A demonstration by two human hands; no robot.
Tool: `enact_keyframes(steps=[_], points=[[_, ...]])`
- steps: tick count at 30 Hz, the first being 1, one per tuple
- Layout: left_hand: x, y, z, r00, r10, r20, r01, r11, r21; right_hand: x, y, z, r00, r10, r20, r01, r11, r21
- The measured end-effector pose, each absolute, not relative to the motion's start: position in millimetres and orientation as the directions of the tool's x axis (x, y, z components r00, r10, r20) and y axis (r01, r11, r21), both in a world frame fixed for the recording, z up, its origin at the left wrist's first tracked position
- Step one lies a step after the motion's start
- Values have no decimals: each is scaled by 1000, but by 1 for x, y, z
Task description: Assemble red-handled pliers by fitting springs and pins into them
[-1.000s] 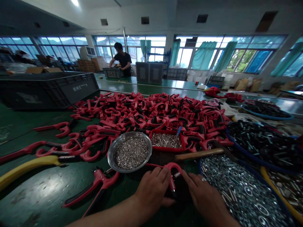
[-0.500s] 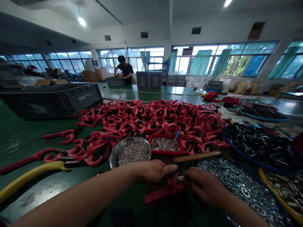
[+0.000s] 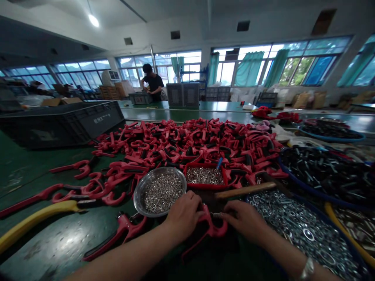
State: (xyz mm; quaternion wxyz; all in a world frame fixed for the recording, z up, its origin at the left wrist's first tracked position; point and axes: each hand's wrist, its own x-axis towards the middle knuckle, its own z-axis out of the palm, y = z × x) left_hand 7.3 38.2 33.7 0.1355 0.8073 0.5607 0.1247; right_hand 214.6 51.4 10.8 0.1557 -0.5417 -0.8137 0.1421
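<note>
Low in the middle, my left hand [image 3: 184,212] is closed around a red hooked handle [image 3: 216,231], its curved end pointing right. My right hand [image 3: 247,221] pinches a thin ridged metal piece [image 3: 216,214] at that handle's side; whether it is a spring or a threaded rod I cannot tell. Beside my left forearm lies another red handle [image 3: 125,228] with a black grip. A steel bowl [image 3: 137,197] of small metal pins and a red tray [image 3: 190,185] of rivet-like pieces stand just beyond my hands.
A heap of red handles [image 3: 181,144] spreads behind the bowl. A wooden-handled hammer [image 3: 246,190] lies by my right hand. Metal rings [image 3: 293,222] and black parts [image 3: 325,171] fill basins on the right. A grey crate [image 3: 73,125] stands left; a person [image 3: 154,84] works farther back.
The red handle has turned, so its hook now shows toward the right. My left hand has shifted slightly left, and the handle beside my left forearm has come into view.
</note>
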Motion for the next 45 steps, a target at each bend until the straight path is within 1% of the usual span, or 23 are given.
enact_keyframes(steps=[2, 5, 8, 12, 15, 18, 21, 24, 26, 29, 32, 35, 37, 39, 42, 45], points=[[3, 35, 27, 352, 929, 114, 837, -367, 407, 221, 55, 13, -292, 947, 133, 883, 320, -343], [-2, 33, 22, 396, 907, 144, 790, -417, 449, 233, 64, 21, -188, 966, 179, 951, 224, -214], [-1, 34, 20, 399, 908, 129, 786, -411, 461, 239, 76, 33, -197, 966, 169, 972, 216, -98], [2, 37, 17, 363, 928, 86, 787, -354, 505, 228, 96, 47, -228, 964, 137, 970, 237, -56], [4, 38, 14, 327, 942, 82, 761, -314, 567, 209, 124, 53, -167, 976, 141, 983, 176, -56], [5, 39, 11, 283, 955, 90, 754, -279, 594, 191, 160, 51, -50, 992, 118, 996, 58, -65], [5, 40, 6, 245, 960, 137, 756, -278, 593, 182, 192, 43, 70, 993, 94, 994, -61, -96], [4, 39, 3, 258, 951, 172, 747, -309, 588, 183, 208, 36, 125, 989, 78, 983, -113, -145], [2, 37, 2, 286, 943, 171, 739, -330, 588, 186, 206, 34, 137, 985, 103, 977, -117, -179], [-2, 34, 3, 317, 939, 132, 743, -332, 581, 186, 188, 36, 112, 974, 199, 974, -67, -218], [-5, 31, 3, 337, 937, 95, 750, -328, 574, 178, 163, 36, 2, 954, 300, 967, 74, -242], [-7, 31, 0, 352, 933, 74, 742, -327, 585, 170, 146, 34, -150, 930, 335, 932, 246, -265], [-8, 31, -1, 342, 938, 64, 738, -310, 600, 168, 141, 35, -212, 914, 346, 903, 318, -288], [-8, 31, -2, 322, 945, 58, 735, -288, 614, 170, 136, 41, -200, 900, 388, 886, 336, -321], [-8, 31, -1, 302, 952, 56, 729, -269, 630, 176, 120, 52, -99, 875, 474, 865, 311, -394], [-8, 32, 1, 294, 954, 61, 718, -262, 644, 180, 85, 51, -55, 874, 483, 815, 318, -484]])
